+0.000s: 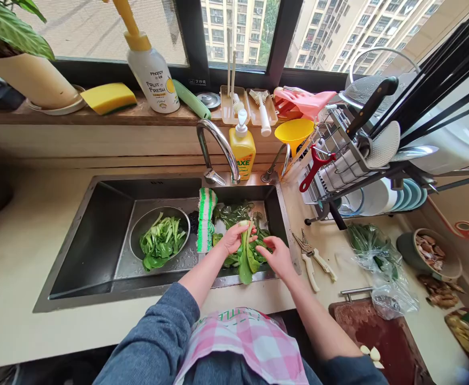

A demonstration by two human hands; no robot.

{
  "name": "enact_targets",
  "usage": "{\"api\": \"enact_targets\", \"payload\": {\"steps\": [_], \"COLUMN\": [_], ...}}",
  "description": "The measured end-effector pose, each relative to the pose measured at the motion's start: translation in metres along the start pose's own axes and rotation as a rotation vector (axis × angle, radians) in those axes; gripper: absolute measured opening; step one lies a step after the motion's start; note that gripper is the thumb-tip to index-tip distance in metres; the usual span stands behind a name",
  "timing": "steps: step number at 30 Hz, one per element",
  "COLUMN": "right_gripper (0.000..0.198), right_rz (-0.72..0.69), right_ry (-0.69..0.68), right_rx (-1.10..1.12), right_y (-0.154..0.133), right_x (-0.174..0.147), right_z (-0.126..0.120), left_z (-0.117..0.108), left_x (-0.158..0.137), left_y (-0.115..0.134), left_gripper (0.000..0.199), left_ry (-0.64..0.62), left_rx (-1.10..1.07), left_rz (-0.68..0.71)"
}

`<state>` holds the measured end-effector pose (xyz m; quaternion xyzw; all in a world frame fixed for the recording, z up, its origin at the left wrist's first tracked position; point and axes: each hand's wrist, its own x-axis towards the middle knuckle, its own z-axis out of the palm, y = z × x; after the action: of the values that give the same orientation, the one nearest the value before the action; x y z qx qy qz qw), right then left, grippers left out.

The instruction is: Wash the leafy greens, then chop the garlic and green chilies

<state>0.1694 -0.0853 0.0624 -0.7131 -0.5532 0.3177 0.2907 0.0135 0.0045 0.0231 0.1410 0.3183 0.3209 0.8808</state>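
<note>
Over the right sink basin, my left hand (pixel 233 238) is closed on a stalk of leafy greens (pixel 245 262), its pale stem end up and the leaves hanging down. My right hand (pixel 277 256) is just to the right of it, fingers curved and apart, with nothing visible in them. More leafy greens (pixel 234 215) lie in the basin beneath, partly covered by my hands. In the left basin, a round metal bowl (pixel 135 235) contains greens (pixel 164 238). A green-and-white striped cloth (pixel 206 220) hangs over the divider between the basins.
The faucet (pixel 218 144) arches over the divider, with a yellow soap bottle (pixel 243 152) behind it. Right of the sink are open scissors (pixel 312 256), a dish rack (pixel 330 176), bagged greens (pixel 373 246) and a cutting board (pixel 382 331) with garlic cloves.
</note>
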Motion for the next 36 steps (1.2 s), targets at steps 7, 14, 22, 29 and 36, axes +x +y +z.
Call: {"api": "enact_targets", "payload": {"steps": [7, 14, 22, 29, 36], "right_gripper": [0.023, 0.034, 0.03, 0.028, 0.028], "right_rz": [0.24, 0.121, 0.279, 0.3, 0.306], "right_ry": [-0.106, 0.042, -0.267, -0.305, -0.349], "right_rx": [0.393, 0.133, 0.465, 0.31, 0.197], "right_y": [-0.005, 0.034, 0.076, 0.129, 0.135], "right_x": [0.037, 0.053, 0.119, 0.151, 0.156], "right_z": [0.036, 0.03, 0.121, 0.167, 0.165], "left_z": [-0.007, -0.026, -0.06, -0.1, -0.107], "left_x": [-0.001, 0.017, 0.074, 0.113, 0.109], "left_y": [0.004, -0.002, -0.029, -0.053, -0.054], "left_gripper": [0.024, 0.025, 0.026, 0.023, 0.029], "left_ry": [0.025, 0.188, 0.49, 0.699, 0.647], "left_rx": [-0.081, -0.12, -0.103, -0.044, -0.111], "left_rz": [-0.004, 0.032, 0.072, 0.069, 0.008]}}
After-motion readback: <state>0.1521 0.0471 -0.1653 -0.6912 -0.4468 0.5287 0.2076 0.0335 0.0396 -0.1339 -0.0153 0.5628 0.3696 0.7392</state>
